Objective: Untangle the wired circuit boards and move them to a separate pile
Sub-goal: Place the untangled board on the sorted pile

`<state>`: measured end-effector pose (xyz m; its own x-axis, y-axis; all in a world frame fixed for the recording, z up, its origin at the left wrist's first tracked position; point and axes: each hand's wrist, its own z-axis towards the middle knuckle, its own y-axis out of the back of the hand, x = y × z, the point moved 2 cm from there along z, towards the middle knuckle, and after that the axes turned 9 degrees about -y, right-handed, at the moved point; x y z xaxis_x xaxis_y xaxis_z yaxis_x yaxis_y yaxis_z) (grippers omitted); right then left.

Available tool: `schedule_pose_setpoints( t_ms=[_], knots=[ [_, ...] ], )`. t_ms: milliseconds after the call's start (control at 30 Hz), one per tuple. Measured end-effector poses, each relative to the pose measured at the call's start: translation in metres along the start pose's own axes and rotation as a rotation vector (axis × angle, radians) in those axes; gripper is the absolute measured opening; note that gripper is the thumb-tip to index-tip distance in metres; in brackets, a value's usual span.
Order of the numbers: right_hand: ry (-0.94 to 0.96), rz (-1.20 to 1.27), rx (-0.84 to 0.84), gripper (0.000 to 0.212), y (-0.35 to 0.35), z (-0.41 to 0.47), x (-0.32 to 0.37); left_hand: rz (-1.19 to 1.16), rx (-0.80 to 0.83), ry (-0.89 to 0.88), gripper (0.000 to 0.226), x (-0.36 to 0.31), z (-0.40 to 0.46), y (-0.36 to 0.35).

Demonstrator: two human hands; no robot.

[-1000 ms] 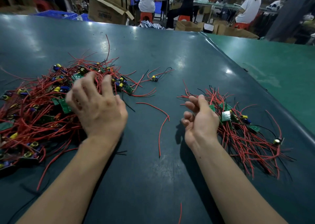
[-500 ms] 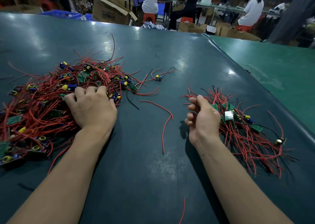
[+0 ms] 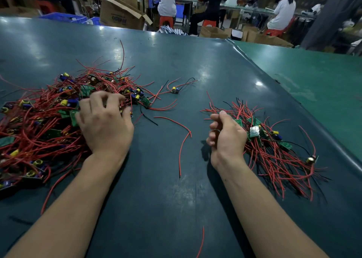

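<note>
A big tangle of red-wired green circuit boards [image 3: 39,132] with yellow and blue parts lies at the left of the dark table [image 3: 166,208]. My left hand [image 3: 105,124] lies on the tangle's right edge, with its fingers curled down into the wires and boards. What they grasp is hidden. A smaller pile of wired boards [image 3: 274,159] lies at the right. My right hand [image 3: 227,138] rests at that pile's left edge, with loosely curled fingers and nothing in them. One single wired board [image 3: 174,90] lies apart, between and beyond the piles.
A loose red wire [image 3: 182,140] lies between my hands, and another red wire [image 3: 201,242] is near the front edge. A green table [image 3: 323,85] adjoins on the right. Beyond the far edge stand cardboard boxes [image 3: 121,12], and several people sit at other benches.
My left hand, spread over the tangle a second ago, has dropped onto it and curled its fingers into the wires. My right hand's fingers have curled in a little more.
</note>
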<state>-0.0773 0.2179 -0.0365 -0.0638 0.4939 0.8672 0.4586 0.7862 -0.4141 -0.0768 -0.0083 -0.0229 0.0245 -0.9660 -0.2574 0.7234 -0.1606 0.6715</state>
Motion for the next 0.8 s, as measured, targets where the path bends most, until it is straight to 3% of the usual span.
schedule_pose_setpoints(
  t_ms=[100, 267, 433, 533, 633, 733, 800],
  knots=[
    [-0.002, -0.004, 0.018, 0.032, 0.0, -0.002, -0.001, 0.078, 0.217, 0.025, 0.046, 0.005, -0.001, -0.012],
    [0.0, -0.012, 0.04, 0.032, 0.002, -0.003, -0.001, 0.001, 0.078, 0.001, 0.04, 0.004, -0.003, -0.002],
    [0.009, -0.053, 0.055, 0.031, 0.001, -0.004, -0.002, -0.174, 0.099, -0.056, 0.045, -0.006, -0.007, 0.001],
    [0.01, -0.084, 0.072, 0.03, 0.001, -0.006, 0.0, -0.196, -0.146, -0.154, 0.046, -0.014, -0.009, 0.014],
    [0.01, -0.231, 0.26, 0.022, -0.004, -0.011, 0.0, -0.347, -0.315, -0.424, 0.037, -0.028, -0.014, 0.022],
    [-0.069, -0.274, 0.585, 0.02, -0.013, -0.024, -0.006, -0.516, -0.185, -0.668, 0.027, -0.047, -0.025, 0.02],
    [-0.076, -0.237, 0.638, 0.029, -0.014, -0.027, -0.008, -0.624, -0.096, -0.683, 0.026, -0.055, -0.029, 0.018]
  ],
)
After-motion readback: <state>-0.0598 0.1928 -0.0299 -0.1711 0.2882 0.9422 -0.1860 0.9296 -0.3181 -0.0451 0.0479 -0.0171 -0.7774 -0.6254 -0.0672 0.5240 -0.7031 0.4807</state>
